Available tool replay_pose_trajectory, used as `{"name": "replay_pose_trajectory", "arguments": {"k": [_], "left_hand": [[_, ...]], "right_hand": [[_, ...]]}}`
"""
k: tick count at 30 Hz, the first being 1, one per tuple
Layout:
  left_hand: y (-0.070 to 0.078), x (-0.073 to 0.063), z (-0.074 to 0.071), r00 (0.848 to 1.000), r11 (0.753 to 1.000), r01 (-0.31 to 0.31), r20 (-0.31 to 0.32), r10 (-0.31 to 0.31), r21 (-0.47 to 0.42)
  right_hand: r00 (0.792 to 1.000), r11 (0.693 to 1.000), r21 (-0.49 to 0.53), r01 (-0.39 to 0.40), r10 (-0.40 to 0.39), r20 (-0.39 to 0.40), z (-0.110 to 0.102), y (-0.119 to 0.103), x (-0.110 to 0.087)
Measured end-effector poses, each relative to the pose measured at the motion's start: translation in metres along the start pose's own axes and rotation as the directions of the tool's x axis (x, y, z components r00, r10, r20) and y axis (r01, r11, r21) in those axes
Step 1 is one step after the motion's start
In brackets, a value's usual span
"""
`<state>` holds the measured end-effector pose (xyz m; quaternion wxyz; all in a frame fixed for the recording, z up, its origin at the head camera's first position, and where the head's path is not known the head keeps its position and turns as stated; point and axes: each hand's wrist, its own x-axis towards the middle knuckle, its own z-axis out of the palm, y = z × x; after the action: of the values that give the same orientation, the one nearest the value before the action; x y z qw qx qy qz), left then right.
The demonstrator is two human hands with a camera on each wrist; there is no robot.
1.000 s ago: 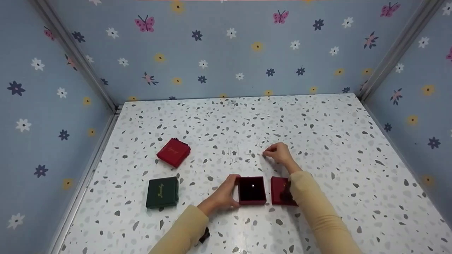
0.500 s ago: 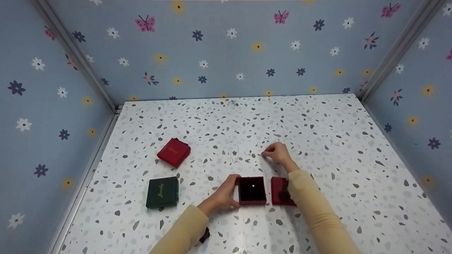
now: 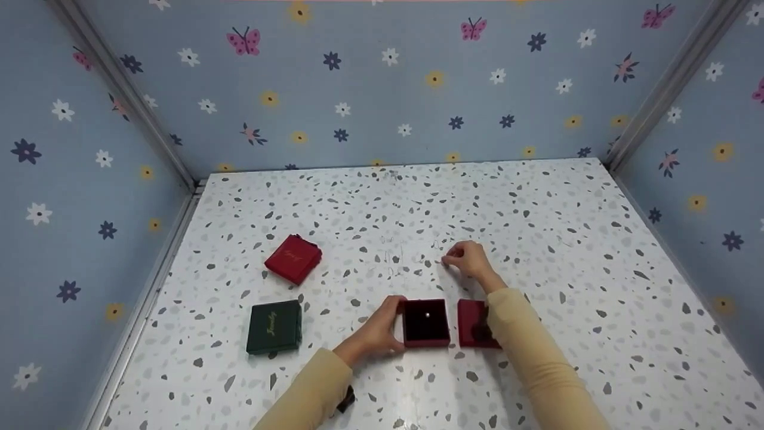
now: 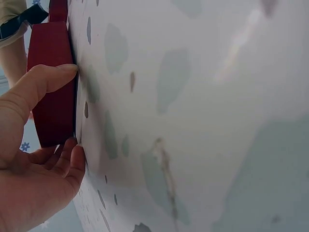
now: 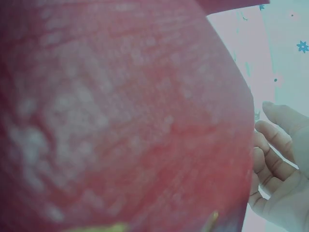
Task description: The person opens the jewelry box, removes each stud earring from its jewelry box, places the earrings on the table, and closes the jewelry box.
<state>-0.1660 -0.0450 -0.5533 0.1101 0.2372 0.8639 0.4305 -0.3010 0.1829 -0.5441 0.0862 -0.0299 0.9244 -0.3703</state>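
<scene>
My left hand (image 3: 379, 327) grips the left side of a small open jewelry box (image 3: 426, 343), red outside and dark inside. A tiny bright spot shows inside it. In the left wrist view the thumb and fingers hold the red wall (image 4: 50, 111) at opposite ends. Beyond the box, my right hand (image 3: 471, 261) is low over the table with thumb and index finger close together; whether they pinch something tiny cannot be made out. Under the right forearm lies a red lid (image 3: 470, 325) with a dark bow, partly hidden. That red surface (image 5: 145, 121) fills the right wrist view, blurred.
At the left lie a closed green jewelry box (image 3: 274, 326) with gold lettering and a red one (image 3: 293, 258) turned at an angle. Faint thin shapes (image 3: 394, 257), possibly fine jewelry, lie on the speckled table (image 3: 382, 203). Flowered panels (image 3: 370, 83) wall in three sides.
Almost nothing differs. The right hand and forearm have shifted very slightly left; the left hand stays on the box.
</scene>
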Motion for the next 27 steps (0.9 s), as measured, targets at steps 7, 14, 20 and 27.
{"name": "replay_pose_trajectory", "arguments": {"k": [7, 14, 20, 27], "left_hand": [[0.001, 0.0, 0.0, 1.0, 1.0, -0.002, -0.017, 0.002, -0.008], [0.001, -0.001, 0.001, 1.0, 1.0, 0.015, -0.014, -0.015, -0.015], [0.0, 0.0, 0.001, 1.0, 1.0, 0.013, -0.012, -0.013, -0.006], [0.0, 0.0, 0.001, 1.0, 1.0, 0.0, -0.008, 0.0, -0.003]], "right_hand": [[0.999, 0.999, 0.026, 0.042, -0.042, 0.011, -0.002, -0.004, -0.001], [0.99, 0.99, 0.013, 0.139, -0.138, -0.014, -0.007, -0.01, -0.003], [0.976, 0.976, -0.014, 0.216, -0.216, -0.006, -0.011, -0.012, -0.007], [0.952, 0.952, -0.009, 0.305, -0.305, -0.006, -0.016, -0.012, -0.017]]}}
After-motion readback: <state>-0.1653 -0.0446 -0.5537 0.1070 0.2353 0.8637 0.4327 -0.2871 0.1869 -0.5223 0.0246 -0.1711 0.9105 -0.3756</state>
